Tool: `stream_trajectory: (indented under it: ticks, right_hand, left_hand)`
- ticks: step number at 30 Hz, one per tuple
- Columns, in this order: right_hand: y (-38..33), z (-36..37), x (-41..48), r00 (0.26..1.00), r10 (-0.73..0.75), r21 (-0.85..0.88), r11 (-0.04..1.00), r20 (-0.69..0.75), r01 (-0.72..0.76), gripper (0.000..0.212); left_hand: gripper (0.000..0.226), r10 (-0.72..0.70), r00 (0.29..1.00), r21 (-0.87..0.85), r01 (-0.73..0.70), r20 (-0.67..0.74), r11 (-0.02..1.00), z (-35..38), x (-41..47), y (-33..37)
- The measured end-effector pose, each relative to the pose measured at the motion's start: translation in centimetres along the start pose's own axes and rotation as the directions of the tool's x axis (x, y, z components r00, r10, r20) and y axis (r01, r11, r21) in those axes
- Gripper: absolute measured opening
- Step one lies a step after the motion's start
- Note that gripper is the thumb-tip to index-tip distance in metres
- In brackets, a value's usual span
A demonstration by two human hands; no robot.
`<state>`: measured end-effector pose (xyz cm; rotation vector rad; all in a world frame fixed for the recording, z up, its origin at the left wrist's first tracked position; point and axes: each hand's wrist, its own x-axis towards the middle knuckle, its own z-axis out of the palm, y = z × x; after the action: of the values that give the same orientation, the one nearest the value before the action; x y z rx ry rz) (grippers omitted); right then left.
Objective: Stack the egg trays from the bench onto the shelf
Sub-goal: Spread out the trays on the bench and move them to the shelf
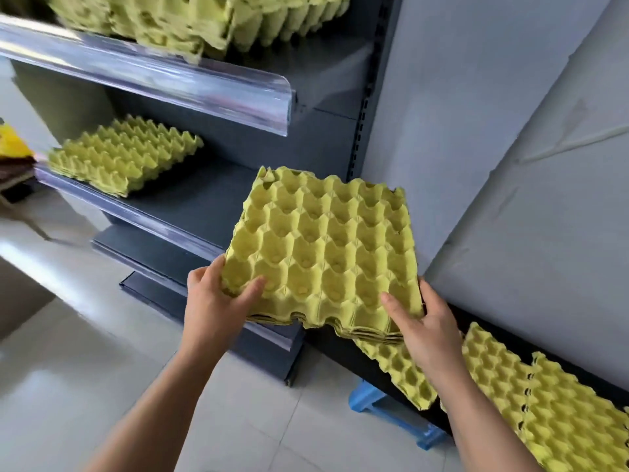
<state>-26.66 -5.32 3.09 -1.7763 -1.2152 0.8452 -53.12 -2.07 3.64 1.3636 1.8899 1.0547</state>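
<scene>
I hold a thin stack of yellow-green egg trays (323,247) in the air in front of the dark grey shelf unit. My left hand (218,298) grips its near left corner and my right hand (425,321) grips its near right corner. Another short stack of trays (122,155) lies on the middle shelf (204,202) at the left. A tall pile of trays (204,18) fills the top shelf. More trays (544,403) lie on the dark bench (357,356) at the lower right, partly under my right hand.
Clear plastic strips (170,80) edge the shelf fronts. A blue plastic stool (391,410) stands on the tiled floor under the bench. A grey wall (510,165) rises to the right. Yellow and brown items (13,155) sit at the far left.
</scene>
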Motion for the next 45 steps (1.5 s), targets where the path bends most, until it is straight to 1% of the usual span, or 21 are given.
stream_trajectory:
  ticks: [3, 5, 8, 12, 13, 15, 16, 17, 19, 21, 24, 25, 27, 29, 31, 33, 38, 40, 43, 45]
  right_hand:
    - [-3.7, 4.9, 0.5, 0.998, -0.036, -0.006, 0.999, 0.056, 0.037, 0.079]
    - [-6.0, 8.8, 0.6, 0.994, -0.063, 0.000, 0.998, 0.085, 0.063, 0.079]
    - [-9.3, 15.0, 0.4, 0.992, -0.060, 0.019, 0.998, 0.108, 0.058, 0.073]
    - [-12.9, 23.0, 0.7, 0.988, -0.011, -0.008, 1.000, 0.151, 0.012, 0.082]
    - [-13.7, 24.6, 0.9, 0.987, -0.001, -0.008, 1.000, 0.161, 0.002, 0.076]
    - [-15.5, 27.6, 1.5, 0.985, 0.001, -0.009, 1.000, 0.172, 0.000, 0.059]
    - [-16.4, 29.0, 1.8, 0.984, 0.001, -0.006, 1.000, 0.176, 0.000, 0.055]
    - [-17.0, 30.4, 2.4, 0.984, 0.001, -0.003, 1.000, 0.177, -0.001, 0.056]
    - [-18.3, 32.9, 3.6, 0.985, 0.008, 0.000, 1.000, 0.173, -0.008, 0.062]
    - [-19.5, 35.1, 5.0, 0.986, 0.010, 0.000, 1.000, 0.165, -0.011, 0.056]
    - [-21.3, 38.0, 7.5, 0.989, 0.008, 0.002, 1.000, 0.147, -0.009, 0.050]
    - [-21.7, 39.0, 8.5, 0.989, 0.007, 0.009, 1.000, 0.145, -0.008, 0.048]
    - [-22.6, 40.9, 10.6, 0.989, 0.013, 0.017, 1.000, 0.144, -0.015, 0.046]
    - [-23.5, 42.8, 12.5, 0.989, 0.026, 0.010, 1.000, 0.146, -0.028, 0.057]
    - [-23.9, 44.7, 14.4, 0.988, 0.049, -0.006, 0.999, 0.143, -0.048, 0.074]
    - [-24.5, 46.4, 15.6, 0.989, 0.084, -0.019, 0.996, 0.123, -0.082, 0.082]
    - [-25.9, 50.3, 17.7, 0.991, 0.129, -0.044, 0.991, 0.042, -0.127, 0.085]
    - [-26.3, 51.6, 18.5, 0.990, 0.138, -0.065, 0.988, 0.013, -0.137, 0.085]
    - [-27.1, 53.6, 19.3, 0.986, 0.163, -0.088, 0.982, -0.026, -0.165, 0.085]
    - [-27.8, 54.8, 19.4, 0.982, 0.178, -0.105, 0.977, -0.069, -0.185, 0.085]
  left_hand:
    - [0.053, -0.002, 0.998, -0.009, 0.001, -0.055, 1.000, -5.0, 2.7, -2.0]
    - [0.051, -0.009, 0.998, -0.010, 0.008, -0.065, 1.000, -8.6, 4.7, -3.6]
    - [0.048, -0.006, 0.997, -0.016, 0.005, -0.075, 1.000, -14.2, 8.0, -6.1]
    - [0.061, 0.003, 0.999, 0.030, -0.002, -0.037, 1.000, -20.9, 12.6, -9.7]
    - [0.064, 0.000, 1.000, 0.037, 0.001, -0.023, 0.999, -22.3, 13.8, -10.4]
    - [0.071, -0.015, 1.000, 0.044, 0.016, -0.013, 0.999, -24.5, 16.3, -12.1]
    - [0.073, -0.021, 1.000, 0.043, 0.021, -0.010, 0.999, -25.3, 17.6, -13.0]
    - [0.075, -0.027, 1.000, 0.042, 0.027, -0.006, 0.999, -26.0, 18.8, -13.6]
    - [0.075, -0.040, 0.999, 0.036, 0.040, -0.007, 0.999, -27.2, 21.4, -14.9]
    - [0.078, -0.042, 0.999, 0.029, 0.042, -0.003, 0.999, -27.9, 24.2, -16.2]
    - [0.096, -0.049, 0.999, 0.022, 0.049, -0.012, 0.999, -28.5, 28.9, -18.0]
    - [0.097, -0.055, 0.998, 0.013, 0.055, -0.018, 0.998, -28.6, 30.4, -18.4]
    - [0.093, -0.057, 0.998, 0.003, 0.057, -0.019, 0.998, -28.7, 33.3, -18.3]
    - [0.087, -0.076, 0.997, 0.000, 0.076, -0.017, 0.997, -29.0, 35.7, -17.8]
    - [0.089, -0.087, 0.996, 0.002, 0.088, -0.019, 0.996, -29.1, 38.2, -18.1]
    - [0.091, -0.084, 0.996, 0.021, 0.084, -0.009, 0.996, -29.3, 40.7, -18.6]
    - [0.092, -0.042, 0.998, 0.060, 0.039, 0.045, 0.997, -30.2, 46.6, -19.7]
    - [0.098, -0.029, 0.995, 0.069, 0.022, 0.092, 0.997, -30.4, 49.5, -20.9]
    - [0.110, -0.029, 0.989, 0.041, 0.023, 0.147, 0.999, -30.4, 54.0, -23.1]
    - [0.113, -0.031, 0.981, 0.032, 0.026, 0.190, 0.999, -30.3, 56.3, -24.0]
